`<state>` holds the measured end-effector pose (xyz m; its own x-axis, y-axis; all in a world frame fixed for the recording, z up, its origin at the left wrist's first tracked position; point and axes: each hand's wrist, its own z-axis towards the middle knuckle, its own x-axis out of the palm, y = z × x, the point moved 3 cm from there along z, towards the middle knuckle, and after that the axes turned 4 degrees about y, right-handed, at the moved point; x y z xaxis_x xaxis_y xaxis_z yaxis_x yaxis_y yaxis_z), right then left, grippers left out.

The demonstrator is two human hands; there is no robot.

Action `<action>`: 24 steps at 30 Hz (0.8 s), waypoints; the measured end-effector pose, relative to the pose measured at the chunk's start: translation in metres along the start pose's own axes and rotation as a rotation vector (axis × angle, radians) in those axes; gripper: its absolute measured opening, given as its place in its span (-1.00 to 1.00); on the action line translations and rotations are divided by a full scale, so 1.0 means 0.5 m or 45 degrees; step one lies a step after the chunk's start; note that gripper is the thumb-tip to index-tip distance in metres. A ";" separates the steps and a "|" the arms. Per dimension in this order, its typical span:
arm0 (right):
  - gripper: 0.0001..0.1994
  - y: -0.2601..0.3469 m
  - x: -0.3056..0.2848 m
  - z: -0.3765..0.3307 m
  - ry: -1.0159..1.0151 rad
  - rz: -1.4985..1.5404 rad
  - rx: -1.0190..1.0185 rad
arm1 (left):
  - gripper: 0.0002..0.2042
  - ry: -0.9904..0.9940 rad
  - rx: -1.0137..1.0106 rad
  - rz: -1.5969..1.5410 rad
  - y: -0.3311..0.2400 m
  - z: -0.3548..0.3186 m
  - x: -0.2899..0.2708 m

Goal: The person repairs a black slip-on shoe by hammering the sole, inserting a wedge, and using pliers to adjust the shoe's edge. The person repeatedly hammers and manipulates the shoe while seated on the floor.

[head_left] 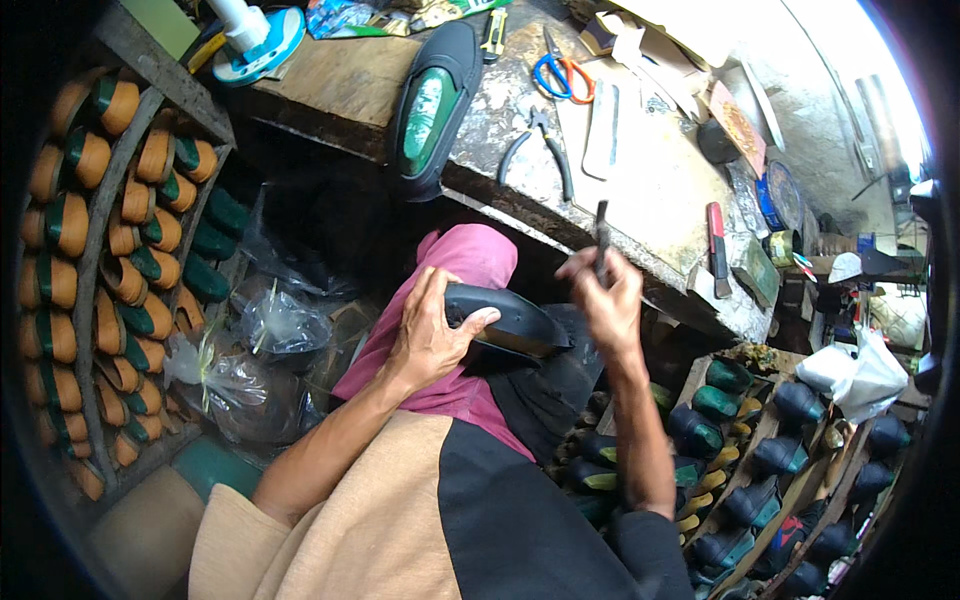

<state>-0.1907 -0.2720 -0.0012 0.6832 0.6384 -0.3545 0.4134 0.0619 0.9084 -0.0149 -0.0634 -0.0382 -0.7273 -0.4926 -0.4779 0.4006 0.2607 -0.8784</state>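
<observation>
In my lap, my left hand grips a black shoe, with the thumb pressed on its side and the fingers over the far edge. To the right of the shoe and apart from it, my right hand is closed around a slim dark tool. One end of that tool points up toward the bench; its kind cannot be made out. A pink cloth covers my leg beneath the shoe. On the bench edge ahead lies another black shoe with a green insole.
The workbench holds pliers, scissors, a cutter and a red-handled knife. Racks of tan-and-green shoe parts stand at left. Dark shoes fill a rack at right. Plastic bags lie beside my left arm.
</observation>
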 end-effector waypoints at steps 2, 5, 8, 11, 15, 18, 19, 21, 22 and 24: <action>-0.91 -0.008 0.081 -0.074 0.148 0.396 0.230 | -0.44 0.001 0.026 0.005 0.001 0.000 0.000; -0.90 -0.014 0.144 -0.117 0.129 0.663 0.261 | -0.47 0.024 0.041 0.002 0.003 -0.003 0.002; -0.86 -0.017 0.162 -0.117 0.142 0.627 0.234 | -0.48 0.104 -0.020 -0.057 0.009 -0.007 0.005; -0.83 -0.016 0.162 -0.110 0.144 0.580 0.251 | -0.47 0.110 -0.025 -0.077 0.011 -0.009 0.004; -0.84 -0.015 0.159 -0.109 0.179 0.545 0.236 | -0.47 0.123 -0.040 -0.096 0.015 -0.008 0.003; -0.84 -0.016 0.162 -0.110 0.174 0.533 0.243 | -0.47 0.110 -0.031 -0.100 0.018 -0.009 0.005; -0.84 -0.015 0.164 -0.111 0.165 0.517 0.236 | -0.47 0.102 -0.026 -0.102 0.020 -0.010 0.006; -0.84 -0.012 0.169 -0.111 0.148 0.443 0.202 | -0.47 0.040 0.003 -0.058 0.022 -0.011 0.008; -0.84 -0.010 0.171 -0.109 0.137 0.387 0.177 | -0.47 0.012 0.028 -0.042 0.022 -0.012 0.010; -0.84 -0.007 0.175 -0.107 0.118 0.318 0.152 | -0.48 0.016 0.032 -0.055 0.025 -0.009 0.013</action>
<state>-0.1645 -0.1755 -0.0237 0.7174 0.6900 -0.0963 0.3109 -0.1934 0.9306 -0.0171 -0.0595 -0.0521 -0.7514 -0.4923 -0.4394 0.3821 0.2182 -0.8980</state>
